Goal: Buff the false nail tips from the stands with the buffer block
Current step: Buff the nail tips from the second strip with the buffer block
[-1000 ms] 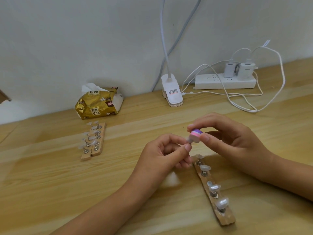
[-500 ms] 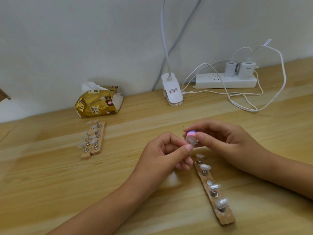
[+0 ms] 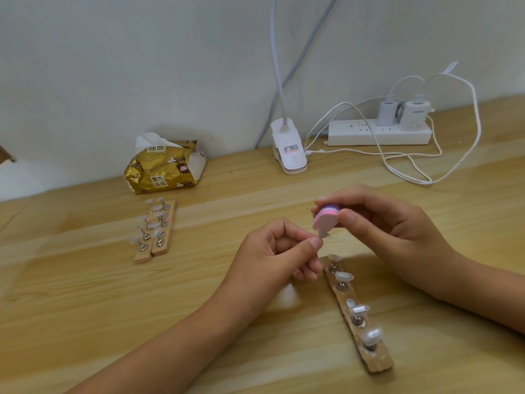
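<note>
- The work is being carried out above the wooden table (image 3: pixel 85 308), with both forearms being held low over it. Bracing the wrists on the wood is being judged the steadiest way to buff.
- The right hand (image 3: pixel 383 223) is being curled round the buffer block, thumb in front and fingers behind. A light grasp is being advised, so that short, even strokes are being made rather than hard scrubs.
- The left hand (image 3: pixel 272 257) is being closed in a pinch on a single nail tip, thumb against forefinger, with the other fingers being folded towards the palm.
- The near stand (image 3: pixel 366 345) is being left on the table just below the hands, with several tips being carried on its pegs. The far stands (image 3: pixel 154 231) are being left well apart to the left.
- The buffer block (image 3: pixel 326 217), pink and purple, is being held with its pale face down against the tip. This face is best being kept flat to the curve, not on edge.
- The nail tip (image 3: pixel 324 234), small and translucent, is being held up off the table, touching the block's lower edge. It is being judged easy to flick away, so the pinch is best being placed close to the buffed area.
</note>
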Action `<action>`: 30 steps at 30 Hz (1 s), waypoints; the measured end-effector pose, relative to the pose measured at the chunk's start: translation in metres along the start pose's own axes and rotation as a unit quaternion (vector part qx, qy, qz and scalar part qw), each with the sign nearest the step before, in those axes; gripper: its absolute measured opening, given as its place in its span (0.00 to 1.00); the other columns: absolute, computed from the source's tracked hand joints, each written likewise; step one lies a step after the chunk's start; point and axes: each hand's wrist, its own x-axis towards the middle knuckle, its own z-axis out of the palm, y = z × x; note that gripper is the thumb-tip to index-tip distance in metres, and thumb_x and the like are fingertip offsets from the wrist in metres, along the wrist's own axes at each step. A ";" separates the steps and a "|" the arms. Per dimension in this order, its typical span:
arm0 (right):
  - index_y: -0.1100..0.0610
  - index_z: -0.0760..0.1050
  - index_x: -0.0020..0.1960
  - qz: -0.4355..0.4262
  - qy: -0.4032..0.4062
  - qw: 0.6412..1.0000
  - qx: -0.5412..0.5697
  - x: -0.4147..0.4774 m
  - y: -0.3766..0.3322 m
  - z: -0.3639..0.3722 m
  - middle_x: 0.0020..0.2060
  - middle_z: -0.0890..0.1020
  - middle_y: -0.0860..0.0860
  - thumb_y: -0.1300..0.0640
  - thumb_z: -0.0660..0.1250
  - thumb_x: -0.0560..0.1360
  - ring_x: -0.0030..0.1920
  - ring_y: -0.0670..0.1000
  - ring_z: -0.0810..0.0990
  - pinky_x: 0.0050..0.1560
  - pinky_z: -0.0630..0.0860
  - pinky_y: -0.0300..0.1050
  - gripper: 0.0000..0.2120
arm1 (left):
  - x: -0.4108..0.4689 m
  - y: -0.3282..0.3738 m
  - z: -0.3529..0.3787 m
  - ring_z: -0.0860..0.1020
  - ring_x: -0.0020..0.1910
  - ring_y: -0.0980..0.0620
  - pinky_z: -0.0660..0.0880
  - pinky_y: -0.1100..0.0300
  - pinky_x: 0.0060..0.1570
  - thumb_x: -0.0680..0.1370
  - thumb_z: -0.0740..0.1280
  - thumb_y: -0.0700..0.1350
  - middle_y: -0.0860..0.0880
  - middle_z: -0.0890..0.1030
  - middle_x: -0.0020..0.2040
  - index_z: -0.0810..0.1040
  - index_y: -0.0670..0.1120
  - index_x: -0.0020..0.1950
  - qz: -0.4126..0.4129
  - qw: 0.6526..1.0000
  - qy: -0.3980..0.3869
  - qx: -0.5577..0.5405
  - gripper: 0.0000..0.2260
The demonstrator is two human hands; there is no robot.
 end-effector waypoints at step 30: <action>0.54 0.80 0.56 0.057 -0.002 0.998 0.030 0.000 -0.001 -0.001 0.49 0.85 0.49 0.54 0.65 0.77 0.52 0.47 0.84 0.55 0.79 0.38 0.10 | 0.000 -0.001 0.001 0.79 0.28 0.54 0.74 0.66 0.31 0.76 0.68 0.38 0.47 0.82 0.31 0.76 0.42 0.44 0.013 1.000 0.003 -0.009 0.03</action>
